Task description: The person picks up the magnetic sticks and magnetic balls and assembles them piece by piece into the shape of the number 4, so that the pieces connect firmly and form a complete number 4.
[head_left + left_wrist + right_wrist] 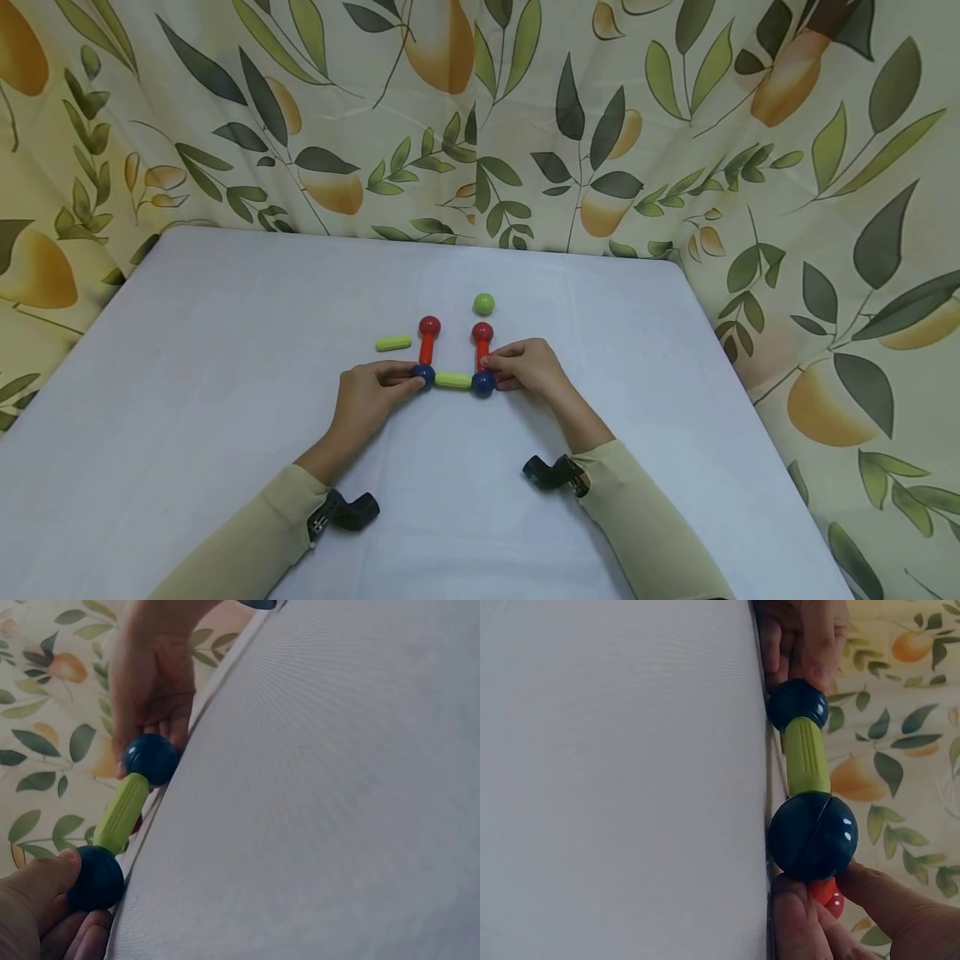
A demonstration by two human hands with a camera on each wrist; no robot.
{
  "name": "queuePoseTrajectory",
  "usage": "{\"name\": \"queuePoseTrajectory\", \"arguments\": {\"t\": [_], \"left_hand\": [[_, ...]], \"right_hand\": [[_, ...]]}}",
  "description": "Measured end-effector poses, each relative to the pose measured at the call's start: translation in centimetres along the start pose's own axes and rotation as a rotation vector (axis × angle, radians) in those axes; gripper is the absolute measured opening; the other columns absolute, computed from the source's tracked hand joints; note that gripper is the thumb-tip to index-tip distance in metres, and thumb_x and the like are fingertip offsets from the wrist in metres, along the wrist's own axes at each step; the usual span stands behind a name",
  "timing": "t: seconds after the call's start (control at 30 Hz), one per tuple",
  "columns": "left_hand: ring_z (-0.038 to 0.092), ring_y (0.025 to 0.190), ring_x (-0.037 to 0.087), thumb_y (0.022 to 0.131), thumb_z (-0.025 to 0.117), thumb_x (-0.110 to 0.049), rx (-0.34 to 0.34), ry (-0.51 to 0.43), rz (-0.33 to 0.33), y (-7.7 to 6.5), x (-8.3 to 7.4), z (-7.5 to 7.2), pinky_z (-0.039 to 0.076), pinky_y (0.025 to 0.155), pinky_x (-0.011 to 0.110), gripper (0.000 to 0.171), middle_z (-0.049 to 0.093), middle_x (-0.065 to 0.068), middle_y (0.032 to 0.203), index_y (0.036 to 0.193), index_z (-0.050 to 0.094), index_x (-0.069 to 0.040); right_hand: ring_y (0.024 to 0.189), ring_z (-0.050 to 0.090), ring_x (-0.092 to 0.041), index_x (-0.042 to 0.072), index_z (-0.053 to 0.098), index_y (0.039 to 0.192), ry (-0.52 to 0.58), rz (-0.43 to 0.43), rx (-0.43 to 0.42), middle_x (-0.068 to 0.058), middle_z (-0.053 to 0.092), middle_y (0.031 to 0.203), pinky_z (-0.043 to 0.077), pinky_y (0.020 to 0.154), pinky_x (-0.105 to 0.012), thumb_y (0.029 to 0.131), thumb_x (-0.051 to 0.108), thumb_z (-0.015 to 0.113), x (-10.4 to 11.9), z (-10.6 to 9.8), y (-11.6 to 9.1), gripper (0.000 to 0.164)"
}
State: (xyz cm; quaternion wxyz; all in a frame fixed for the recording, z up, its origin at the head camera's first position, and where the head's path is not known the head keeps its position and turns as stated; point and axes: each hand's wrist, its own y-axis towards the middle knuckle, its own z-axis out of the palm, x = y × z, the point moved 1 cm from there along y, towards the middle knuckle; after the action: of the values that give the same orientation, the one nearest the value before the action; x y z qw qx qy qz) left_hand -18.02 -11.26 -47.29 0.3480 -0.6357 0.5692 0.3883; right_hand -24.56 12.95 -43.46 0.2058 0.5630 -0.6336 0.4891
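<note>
A U-shaped piece of balls and rods lies on the white table: a yellow-green rod [453,381] joins a left blue ball [424,376] and a right blue ball [483,383]. From each blue ball a red rod runs away toward the back, the left rod [427,350] ending in a red ball [430,326], the right rod [482,356] in another red ball [482,332]. My left hand [366,398] pinches the left blue ball between thumb and fingers. With my right hand [534,367] I pinch the right red rod close to its blue ball.
A loose yellow-green rod [393,343] lies to the left of the piece. Behind the right red ball sits a light green ball [483,304]. The white table [225,333] ends at the back against a leaf-and-fruit patterned cloth [525,125].
</note>
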Motion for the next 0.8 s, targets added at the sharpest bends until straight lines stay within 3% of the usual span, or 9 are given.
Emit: {"name": "queuePoseTrajectory", "arguments": {"t": [0.57,0.8], "left_hand": [[0.072,0.088,0.012,0.078,0.085,-0.025,0.008,-0.009,-0.011,-0.09,-0.09,-0.06,0.052,0.072,0.02,0.035,0.077,0.001,0.09,0.11,0.077,-0.015],[0.071,0.093,0.014,0.079,0.083,-0.028,0.036,0.033,0.021,0.49,-0.24,-0.87,0.056,0.079,0.031,0.034,0.077,0.0,0.093,0.11,0.077,-0.014]], "right_hand": [[0.065,0.068,-0.011,-0.004,0.072,0.109,0.057,-0.02,-0.01,-0.014,0.075,0.09,0.059,0.063,-0.026,0.087,0.018,0.077,-0.32,0.23,-0.36,0.032],[0.065,0.069,-0.012,-0.004,0.073,0.105,0.057,-0.025,-0.012,-0.012,0.075,0.087,0.059,0.063,-0.026,0.087,0.017,0.076,-0.5,0.28,-0.16,0.027]]}}
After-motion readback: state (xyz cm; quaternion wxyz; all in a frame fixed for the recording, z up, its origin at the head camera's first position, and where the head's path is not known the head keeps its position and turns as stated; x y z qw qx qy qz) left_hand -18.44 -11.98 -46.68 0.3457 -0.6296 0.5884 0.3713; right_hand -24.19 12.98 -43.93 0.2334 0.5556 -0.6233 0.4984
